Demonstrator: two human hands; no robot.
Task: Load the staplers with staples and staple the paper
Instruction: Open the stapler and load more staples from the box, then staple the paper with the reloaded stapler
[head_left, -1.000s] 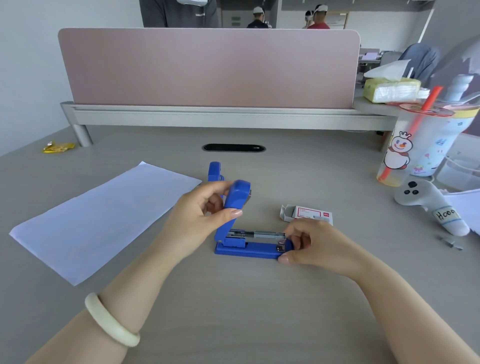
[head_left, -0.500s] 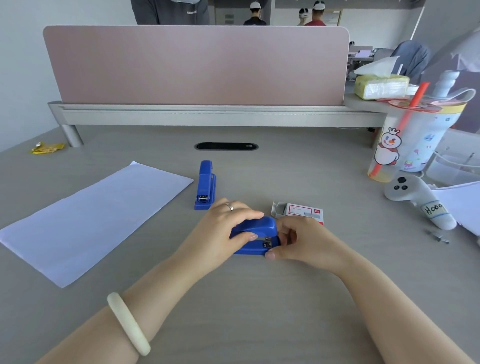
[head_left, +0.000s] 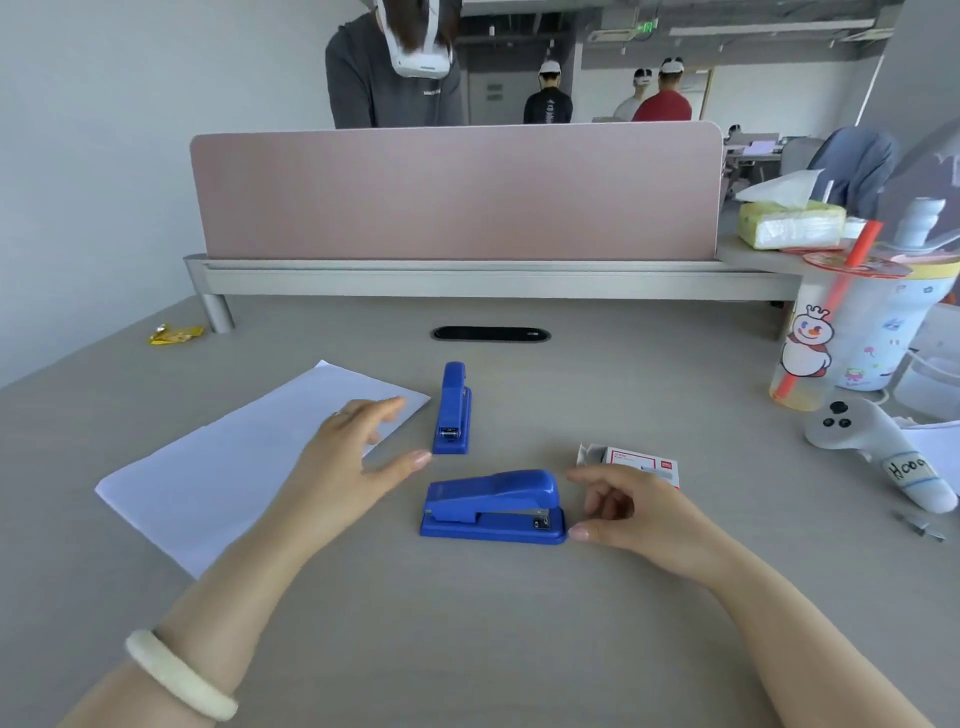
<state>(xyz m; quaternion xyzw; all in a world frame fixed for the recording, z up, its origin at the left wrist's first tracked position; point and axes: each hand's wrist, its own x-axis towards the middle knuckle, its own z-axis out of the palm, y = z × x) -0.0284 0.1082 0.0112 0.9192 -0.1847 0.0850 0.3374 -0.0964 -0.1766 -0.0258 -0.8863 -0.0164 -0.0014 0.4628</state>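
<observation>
A blue stapler (head_left: 493, 506) lies closed on the desk in front of me, its front end pointing right. My left hand (head_left: 353, 457) hovers open just left of it, fingers spread over the corner of the white paper sheet (head_left: 228, 462). My right hand (head_left: 628, 512) is loosely curled at the stapler's right end, thumb tip touching the base, holding nothing. A second, smaller blue stapler (head_left: 453, 410) lies closed behind, pointing toward me. The opened red-and-white staple box (head_left: 636, 460) sits behind my right hand.
A pink divider (head_left: 457, 192) on a metal rail bounds the desk's far side. A drink cup with a red straw (head_left: 852, 338), a white controller (head_left: 872, 447) and loose staples (head_left: 919, 527) are at right. A yellow wrapper (head_left: 174, 335) lies far left. A person stands behind the divider.
The stapler's lid was pressed shut, then both hands came off it. My left hand has lifted away to the left over the paper; my right hand has loosened. The view has tilted up.
</observation>
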